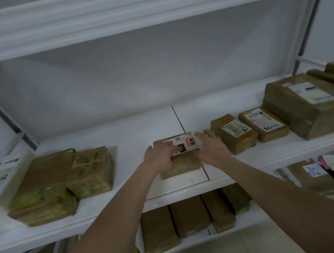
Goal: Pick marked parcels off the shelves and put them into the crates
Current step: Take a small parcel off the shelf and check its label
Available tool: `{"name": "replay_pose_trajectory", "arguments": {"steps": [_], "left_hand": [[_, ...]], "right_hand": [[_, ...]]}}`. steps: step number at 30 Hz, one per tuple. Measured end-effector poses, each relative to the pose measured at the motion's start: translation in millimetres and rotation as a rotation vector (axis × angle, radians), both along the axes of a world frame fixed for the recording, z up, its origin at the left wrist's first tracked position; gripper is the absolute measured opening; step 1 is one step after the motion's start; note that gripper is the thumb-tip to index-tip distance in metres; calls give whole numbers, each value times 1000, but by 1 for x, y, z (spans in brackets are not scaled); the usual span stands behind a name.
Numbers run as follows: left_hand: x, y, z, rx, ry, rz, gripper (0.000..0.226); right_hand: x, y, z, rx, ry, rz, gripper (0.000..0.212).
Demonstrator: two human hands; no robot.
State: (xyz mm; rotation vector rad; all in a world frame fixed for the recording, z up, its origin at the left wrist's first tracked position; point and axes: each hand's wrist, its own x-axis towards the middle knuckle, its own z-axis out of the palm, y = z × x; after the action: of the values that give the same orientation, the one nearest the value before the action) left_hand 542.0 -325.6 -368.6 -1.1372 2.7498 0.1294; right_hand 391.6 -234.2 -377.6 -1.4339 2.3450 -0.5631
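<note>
White painted metal shelving unit (161, 125): smooth flat boards, ribbed front lips, a seam down the middle of the centre board.

Large brown cardboard box (311, 109), far right of the centre shelf: glossy tape wrap, white printed label on top.

Stack of flat brown parcels banded with green-printed tape (41, 188), left of the shelf: wrinkled, shiny film; beside a white plastic mailer (0, 179) at the far left.

Row of brown upright parcels (188, 216) on the lower shelf: matte, blocky, packed side by side.

Two small brown taped boxes (249, 129), just right of centre: white and yellow labels, handwriting on one.

Marked parcel (181, 167), a small brown rectangular box in crinkled clear tape: rests on the centre shelf near its front edge, across the board seam, between the two hands.

Left hand (162, 156): grips the parcel's left side, thumb laid over the top.

Right hand (212, 145): presses flat against the parcel's right side, fingers straight, not curled.

White paper label with a red-bordered stamp and a black square (186, 144): covers the parcel's top; text too blurred to read.
</note>
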Motion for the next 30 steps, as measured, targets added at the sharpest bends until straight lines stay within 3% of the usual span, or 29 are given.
{"name": "replay_pose_trajectory", "arguments": {"steps": [3,7,13,17,20,22,24,27,30], "left_hand": [[17,7,-4,-118,173,248,53],[35,14,-19,93,583,673,29],[34,33,-25,603,872,827,17],[40,31,-24,728,991,848,35],[44,29,-23,774,1034,854,35],[44,30,-21,807,1094,870,46],[46,32,-22,831,1129,908,57],[48,35,-26,897,1103,938,50],[48,40,-27,917,1142,922,43]], "right_hand": [[0,-2,-1,60,-82,77,82],[-1,-17,5,12,-91,100,80],[13,-52,-1,90,-118,123,86],[24,-43,-8,81,23,143,56],[32,-29,-13,92,-183,201,40],[36,-23,-14,63,-366,129,37],[39,-18,-14,35,-502,37,51],[46,-13,-14,23,-816,-66,77],[49,-8,-14,-6,-925,-67,62]]}}
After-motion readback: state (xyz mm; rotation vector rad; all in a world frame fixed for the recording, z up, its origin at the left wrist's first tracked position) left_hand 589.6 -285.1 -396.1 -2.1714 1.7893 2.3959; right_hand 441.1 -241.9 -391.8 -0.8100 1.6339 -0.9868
